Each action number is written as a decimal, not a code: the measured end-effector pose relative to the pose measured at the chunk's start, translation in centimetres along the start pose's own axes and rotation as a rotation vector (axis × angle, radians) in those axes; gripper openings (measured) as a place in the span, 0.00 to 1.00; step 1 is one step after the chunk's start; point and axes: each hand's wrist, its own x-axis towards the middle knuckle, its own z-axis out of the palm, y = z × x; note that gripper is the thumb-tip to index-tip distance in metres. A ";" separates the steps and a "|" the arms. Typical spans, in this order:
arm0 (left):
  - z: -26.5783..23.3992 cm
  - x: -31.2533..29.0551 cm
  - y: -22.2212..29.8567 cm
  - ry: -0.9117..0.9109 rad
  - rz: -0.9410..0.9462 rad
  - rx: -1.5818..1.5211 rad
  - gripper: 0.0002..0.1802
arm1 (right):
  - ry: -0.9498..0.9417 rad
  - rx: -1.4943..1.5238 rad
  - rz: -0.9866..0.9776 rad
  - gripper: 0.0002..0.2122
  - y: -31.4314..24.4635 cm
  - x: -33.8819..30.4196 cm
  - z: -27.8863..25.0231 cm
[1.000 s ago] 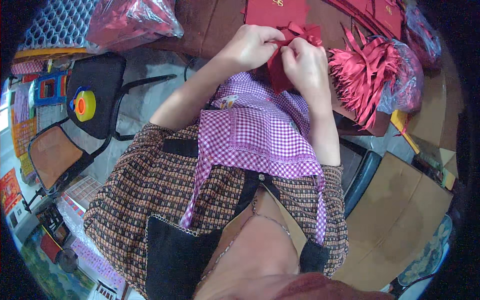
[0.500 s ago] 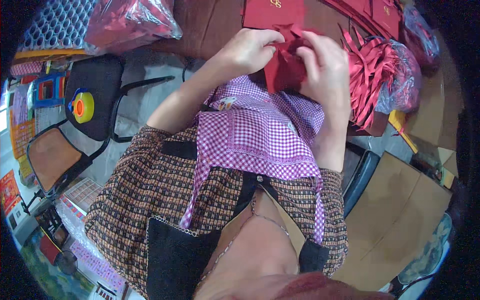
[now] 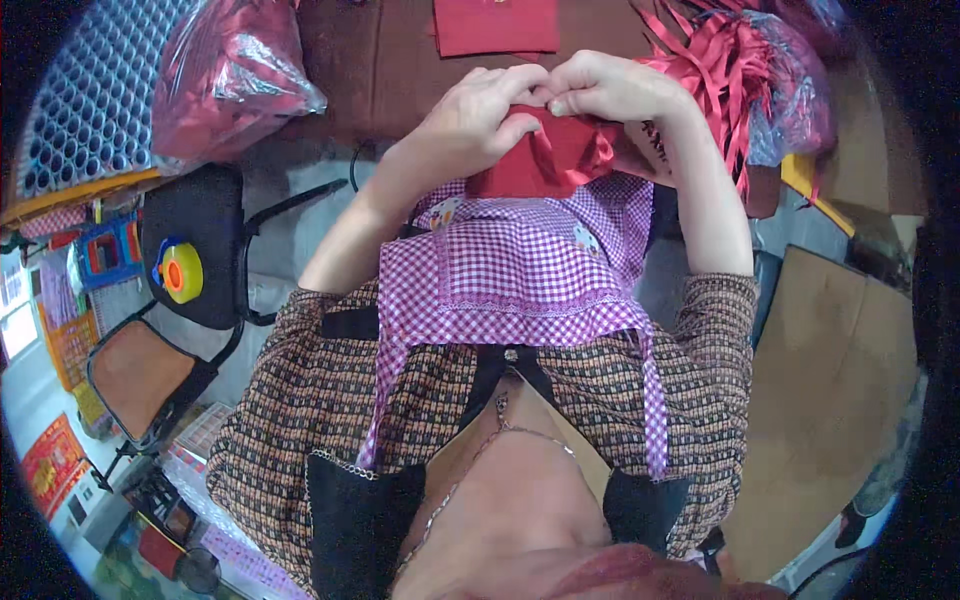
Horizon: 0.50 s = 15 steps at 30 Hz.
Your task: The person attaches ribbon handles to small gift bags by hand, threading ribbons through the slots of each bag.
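Observation:
At the table's near edge I hold a flat red piece (image 3: 510, 172), which looks like a small bag with a loop of red ribbon (image 3: 592, 160) at its right side. Whether it is cloth or paper I cannot tell. My left hand (image 3: 490, 112) grips its top edge, fingers curled and the thumb lying on its face. Close against it, my right hand (image 3: 615, 92) pinches the same edge with thumb and forefinger. The fingertips of both hands nearly meet, and they partly hide the edge. Beyond them lies another red flat piece (image 3: 495, 28) on the brown table (image 3: 400, 60).
Right of my hands lies a bundle of red ribbons (image 3: 715, 70) beside a clear plastic bag (image 3: 800, 100). A plastic bag of red things (image 3: 230, 85) and a honeycomb-like tray (image 3: 90, 100) are at the left. Black chairs (image 3: 200, 230) stand lower left, cardboard (image 3: 830, 390) lower right.
My right hand has turned and come in beside my left at the top edge. The red piece now lies flatter and more open to view. The whole view has shifted slightly.

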 end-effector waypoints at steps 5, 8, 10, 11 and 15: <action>-0.1 -0.6 -0.2 0.005 -0.042 -0.005 0.26 | 0.053 0.266 0.107 0.10 0.7 -0.2 0.8; 0.4 -0.6 -0.8 0.041 0.038 0.088 0.26 | 0.062 0.321 0.122 0.10 1.0 -0.2 0.9; 0.5 -0.6 -1.0 0.059 0.004 0.020 0.27 | 0.049 0.329 0.135 0.10 1.2 -0.2 1.2; 0.6 -0.5 -1.1 0.059 0.002 0.018 0.27 | 0.096 0.375 0.158 0.09 1.1 -0.4 1.5; 0.4 -0.5 -0.9 0.051 0.016 -0.035 0.26 | 0.088 0.482 0.141 0.09 2.0 -0.2 1.6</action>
